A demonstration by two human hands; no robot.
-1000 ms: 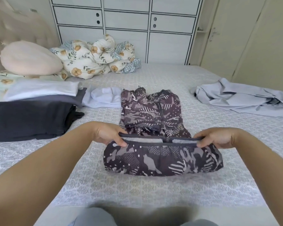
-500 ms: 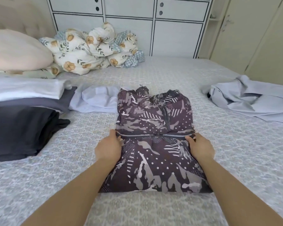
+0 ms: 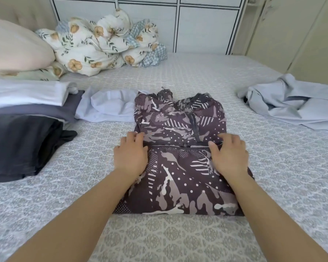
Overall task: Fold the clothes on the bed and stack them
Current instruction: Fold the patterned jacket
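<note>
A dark purple patterned garment (image 3: 180, 178) lies on the bed (image 3: 273, 167) in front of me, its lower half folded up over the upper half. My left hand (image 3: 131, 156) rests flat on the left side of the fold's hem. My right hand (image 3: 228, 156) rests flat on the right side of that hem. A loose white garment (image 3: 110, 106) lies just left of the patterned one. A crumpled pale blue shirt (image 3: 292, 103) lies at the right. Folded clothes sit at the left: a white piece (image 3: 27, 93) on a grey-purple one (image 3: 36, 110), with a black one (image 3: 21, 142) in front.
A floral duvet (image 3: 102, 44) is bundled at the bed's far side beside a pink pillow (image 3: 13, 48). White cabinets (image 3: 197, 25) stand behind the bed. A door is at the far right.
Both hands carried the garment's lower hem forward and laid it over the upper half. They have since let go and lie flat on the fold.
</note>
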